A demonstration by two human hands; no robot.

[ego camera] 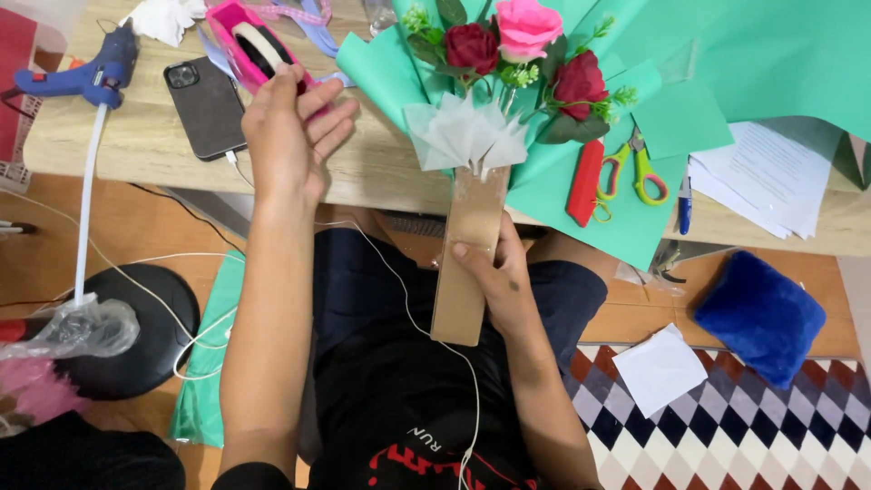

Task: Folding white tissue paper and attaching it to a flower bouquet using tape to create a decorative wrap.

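Note:
My right hand (494, 272) grips a brown cardboard handle (464, 290) of a bouquet held over my lap. The bouquet has red and pink roses (526, 50), white tissue (464, 134) and green wrapping paper (599, 195), and its top rests on the wooden table (154, 145). My left hand (292, 136) reaches to a pink tape dispenser (243, 41) on the table and touches it with its fingertips. Whether it grips the dispenser is hard to tell.
A dark phone (207, 104) and a blue glue gun (86, 77) lie left of the dispenser. Green-handled scissors (635, 168), a red cutter (585, 181), a pen and white papers (771, 177) sit at right. A blue cushion (760, 313) and chequered mat (744, 426) are on the floor.

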